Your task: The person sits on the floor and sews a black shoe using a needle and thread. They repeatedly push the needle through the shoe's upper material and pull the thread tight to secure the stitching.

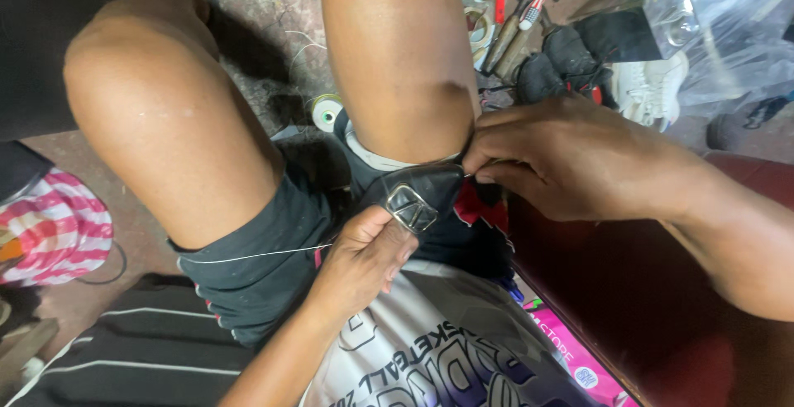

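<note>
- The left hand (pixel 364 258) is clenching around the lower edge of a black shoe with a glossy pointed toe and a square metal buckle (pixel 413 200), thumb pressing just beside the buckle, pinning the shoe in the lap between the 2 bare knees.
- A thin pale thread (pixel 256 255) is running taut from under that hand, leftward across the dark shorts (pixel 265 266).
- The right hand (pixel 571 159) is pinching at the shoe's upper edge, fingertips closed tight together beside the knee; whether they are grasping a needle or only the thread I cannot tell, since the tips are hiding it.
- A scrap of red lining (pixel 475 208) is showing just beside the shoe, under the right hand.
- Judging from this, the thread could snag or snap if it is being pulled hard against the shorts, and the glossy toe could slip from the clenching hand, because only 1 edge is being held.
- A hidden needle point could prick the knee or the fingers, which are touching the work.
- Farther off, a small spool of tape (pixel 327 112) is lying on the concrete floor (pixel 265 35).
- Beyond it, wooden-handled tools (pixel 513 35) and a white sneaker (pixel 653 88) are lying well apart from the hands.
</note>
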